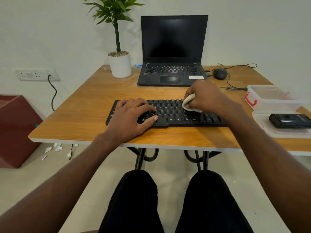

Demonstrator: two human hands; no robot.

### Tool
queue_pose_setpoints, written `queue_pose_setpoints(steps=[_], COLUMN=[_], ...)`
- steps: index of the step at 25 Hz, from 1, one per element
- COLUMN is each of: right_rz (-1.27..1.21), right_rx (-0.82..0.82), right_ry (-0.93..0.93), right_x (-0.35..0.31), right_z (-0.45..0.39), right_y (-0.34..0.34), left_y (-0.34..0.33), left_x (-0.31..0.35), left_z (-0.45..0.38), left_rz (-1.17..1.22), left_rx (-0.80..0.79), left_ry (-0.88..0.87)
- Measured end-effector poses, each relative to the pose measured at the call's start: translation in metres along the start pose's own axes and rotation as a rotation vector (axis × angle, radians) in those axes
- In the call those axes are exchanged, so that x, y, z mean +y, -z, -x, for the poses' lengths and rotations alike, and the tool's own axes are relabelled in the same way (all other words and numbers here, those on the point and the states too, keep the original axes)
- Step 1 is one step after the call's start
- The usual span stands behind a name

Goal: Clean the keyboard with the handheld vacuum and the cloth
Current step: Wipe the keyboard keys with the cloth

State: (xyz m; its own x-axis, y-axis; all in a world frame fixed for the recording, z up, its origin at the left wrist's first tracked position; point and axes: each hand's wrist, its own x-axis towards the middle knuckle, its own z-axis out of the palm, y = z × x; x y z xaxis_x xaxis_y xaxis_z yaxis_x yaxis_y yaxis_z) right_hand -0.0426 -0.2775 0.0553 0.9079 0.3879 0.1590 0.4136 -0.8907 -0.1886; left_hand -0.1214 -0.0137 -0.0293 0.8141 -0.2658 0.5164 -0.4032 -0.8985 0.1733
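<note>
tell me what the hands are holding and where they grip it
The right hand holds a bunched cream cloth, gripped around its upper part. The left hand holds nothing, resting flat on the black keyboard.

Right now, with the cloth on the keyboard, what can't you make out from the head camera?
- Keyboard: left keys lie under the left hand; its right end is behind the right forearm.
- Cloth: mostly bunched inside the right hand, so its size is unknown.
- Dust on the keys: too small to see.
- Black device on the lid: cut off by the right edge; I can't confirm it's the vacuum.
- Clear box: contents blurred.
</note>
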Motion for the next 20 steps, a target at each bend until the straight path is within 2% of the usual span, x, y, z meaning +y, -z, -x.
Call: queue_pose_setpoints(steps=[4, 8, 10, 14, 17, 20], right_rz=[0.035, 0.034, 0.019, 0.128, -0.001, -0.016], right_rx=[-0.119, -0.25, -0.271, -0.158, -0.047, 0.107], right_ry=[-0.082, 0.009, -0.03, -0.194, -0.182, -0.183], right_x=[0.001, -0.002, 0.004, 0.028, 0.032, 0.039], right_z=[0.0, 0.003, 0.005, 0.004, -0.002, -0.004], right_y=[0.006, 0.016, 0.02, 0.023, 0.024, 0.03], left_y=[0.0, 0.0, 0.001, 0.002, 0.002, -0.003], left_x=[-0.001, 0.0, 0.001, 0.003, 0.005, 0.027], left_z=[-0.002, -0.002, -0.002, -0.002, -0.006, -0.019], left_rz=[-0.004, 0.027, 0.023, 0.002, 0.056, 0.118], left_rx=[-0.003, -0.017, -0.024, -0.015, 0.031, 0.093], left_ry=[0.008, 0.007, 0.008, -0.006, 0.031, 0.091])
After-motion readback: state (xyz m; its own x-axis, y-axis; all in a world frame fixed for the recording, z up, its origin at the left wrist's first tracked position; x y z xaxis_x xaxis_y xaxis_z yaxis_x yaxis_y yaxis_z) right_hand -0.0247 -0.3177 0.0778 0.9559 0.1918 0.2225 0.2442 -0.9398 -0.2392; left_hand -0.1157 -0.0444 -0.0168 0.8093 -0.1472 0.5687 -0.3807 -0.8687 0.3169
